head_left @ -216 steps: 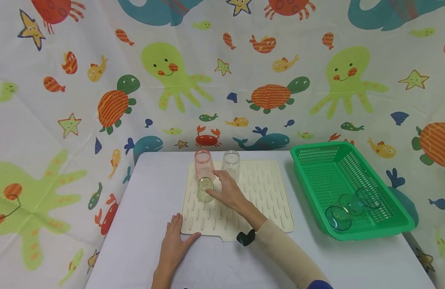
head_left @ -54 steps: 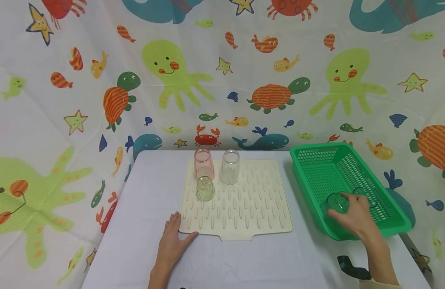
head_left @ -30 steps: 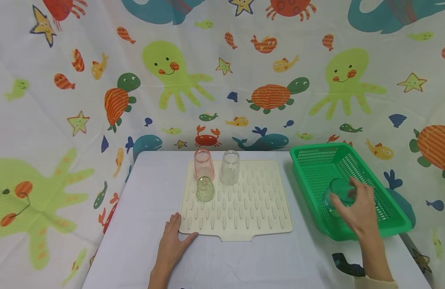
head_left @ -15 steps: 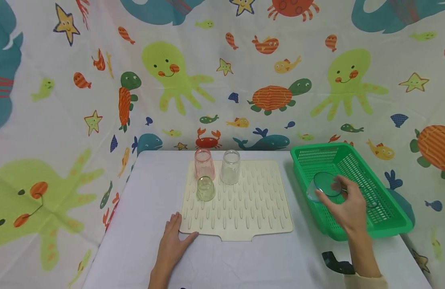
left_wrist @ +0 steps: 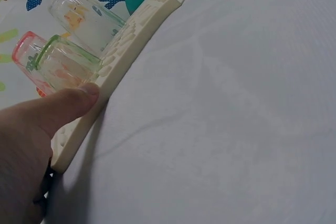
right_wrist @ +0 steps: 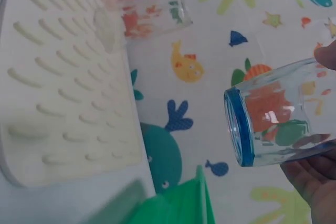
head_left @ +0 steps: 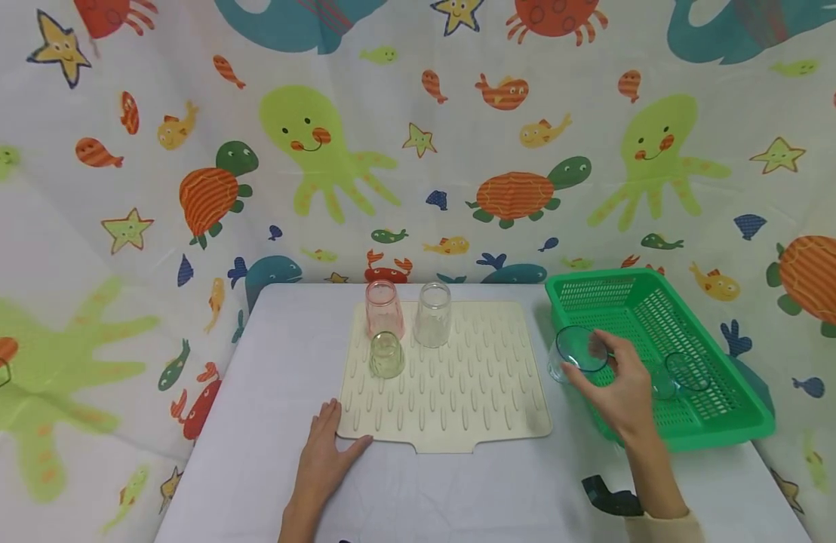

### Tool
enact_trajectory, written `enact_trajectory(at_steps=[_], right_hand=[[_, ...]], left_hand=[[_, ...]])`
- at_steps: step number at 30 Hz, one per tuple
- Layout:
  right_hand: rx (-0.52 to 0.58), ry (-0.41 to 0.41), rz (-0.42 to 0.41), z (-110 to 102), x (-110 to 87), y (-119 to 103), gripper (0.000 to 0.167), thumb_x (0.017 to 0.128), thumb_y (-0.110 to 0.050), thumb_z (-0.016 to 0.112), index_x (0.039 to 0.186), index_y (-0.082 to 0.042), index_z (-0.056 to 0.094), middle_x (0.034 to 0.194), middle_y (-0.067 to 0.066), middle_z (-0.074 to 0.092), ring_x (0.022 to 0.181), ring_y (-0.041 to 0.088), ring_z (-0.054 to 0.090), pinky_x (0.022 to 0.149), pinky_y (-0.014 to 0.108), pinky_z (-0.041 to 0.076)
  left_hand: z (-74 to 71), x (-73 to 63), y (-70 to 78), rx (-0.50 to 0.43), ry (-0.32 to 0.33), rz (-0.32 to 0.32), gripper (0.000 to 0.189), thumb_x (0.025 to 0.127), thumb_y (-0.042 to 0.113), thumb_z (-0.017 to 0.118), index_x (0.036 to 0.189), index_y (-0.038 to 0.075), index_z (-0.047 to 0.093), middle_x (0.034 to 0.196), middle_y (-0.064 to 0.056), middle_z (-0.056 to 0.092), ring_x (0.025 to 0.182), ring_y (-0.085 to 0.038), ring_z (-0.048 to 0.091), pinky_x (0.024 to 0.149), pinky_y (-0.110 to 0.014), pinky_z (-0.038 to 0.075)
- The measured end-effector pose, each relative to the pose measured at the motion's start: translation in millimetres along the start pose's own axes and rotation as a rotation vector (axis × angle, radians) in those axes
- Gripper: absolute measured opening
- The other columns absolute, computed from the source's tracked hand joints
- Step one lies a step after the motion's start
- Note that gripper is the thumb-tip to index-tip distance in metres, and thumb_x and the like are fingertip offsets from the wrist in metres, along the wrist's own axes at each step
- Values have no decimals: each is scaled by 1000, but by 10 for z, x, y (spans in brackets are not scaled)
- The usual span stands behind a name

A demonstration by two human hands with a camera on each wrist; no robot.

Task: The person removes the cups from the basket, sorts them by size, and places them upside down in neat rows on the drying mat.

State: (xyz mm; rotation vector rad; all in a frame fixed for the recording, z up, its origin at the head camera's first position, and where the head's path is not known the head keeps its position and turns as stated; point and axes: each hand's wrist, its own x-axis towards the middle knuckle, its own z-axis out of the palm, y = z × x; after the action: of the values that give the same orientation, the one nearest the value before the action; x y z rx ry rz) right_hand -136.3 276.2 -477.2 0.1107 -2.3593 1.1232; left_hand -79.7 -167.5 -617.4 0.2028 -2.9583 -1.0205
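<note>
My right hand holds a clear, blue-edged drinking glass between thumb and fingers, over the left side of the green basket. In the right wrist view the blue edge of this glass faces the ribbed mat. My left hand rests at the near left corner of the cream drying mat, its thumb on the edge. On the mat's left part stand a pink glass, a clear glass and a shorter green-tinted glass.
Inside the basket are two more glasses, one dark-rimmed glass and another glass partly behind my right hand. A white cloth covers the table. Behind it hangs a curtain printed with sea animals.
My right hand leaves the green-tinted glass on the mat, reaches into the basket, grips a blue-edged glass, and lifts it leftward towards the mat. My left hand stays at the mat's corner.
</note>
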Motion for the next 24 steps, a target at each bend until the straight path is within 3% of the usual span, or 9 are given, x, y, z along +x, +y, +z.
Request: enact_trajectory(at_steps=[6, 12, 16, 18, 22, 24], right_hand=[[15, -25, -74, 148, -43, -69, 70, 68, -3, 87, 130, 7, 56, 115, 20, 62, 103, -10, 49, 95, -8, 34], [-14, -49, -149, 278, -72, -144, 70, 64, -8, 89, 127, 5, 60, 116, 19, 65, 104, 17, 60, 93, -7, 34], [-32, -93, -171, 350, -98, -198, 71, 65, -13, 91, 128, 2, 60, 119, 15, 65, 105, 28, 63, 96, 12, 53], [-23, -115, -180, 385, -113, -222, 72, 65, -14, 91, 128, 1, 60, 120, 14, 65, 105, 27, 64, 95, 20, 57], [-14, -141, -202, 455, -143, -276, 73, 65, -17, 92, 129, 0, 60, 119, 12, 67, 105, 25, 65, 94, 19, 57], [-14, -154, -210, 488, -159, -308, 74, 65, -18, 92, 129, 0, 60, 120, 13, 67, 106, 26, 66, 94, 28, 61]], left_hand=[[-8, -20, 23, -2, 14, 15, 101, 82, 55, 77, 150, -7, 36, 160, -23, 33, 153, -38, 25, 129, -51, 18], [-4, -41, 35, 3, 16, 6, 100, 82, 54, 77, 151, -7, 36, 161, -22, 33, 153, -37, 25, 130, -50, 18], [-11, -55, 55, -7, 14, -4, 99, 84, 54, 76, 150, -8, 36, 160, -23, 33, 153, -38, 25, 129, -51, 18], [-14, -61, 66, -13, 12, -12, 99, 84, 54, 75, 150, -8, 36, 160, -23, 33, 153, -38, 25, 129, -51, 17], [-44, -74, 93, -14, 10, -26, 98, 85, 54, 74, 151, -8, 35, 160, -24, 33, 152, -40, 26, 129, -53, 19], [-57, -78, 109, -18, 13, -32, 97, 86, 53, 74, 151, -8, 35, 160, -24, 33, 152, -41, 26, 127, -55, 21]])
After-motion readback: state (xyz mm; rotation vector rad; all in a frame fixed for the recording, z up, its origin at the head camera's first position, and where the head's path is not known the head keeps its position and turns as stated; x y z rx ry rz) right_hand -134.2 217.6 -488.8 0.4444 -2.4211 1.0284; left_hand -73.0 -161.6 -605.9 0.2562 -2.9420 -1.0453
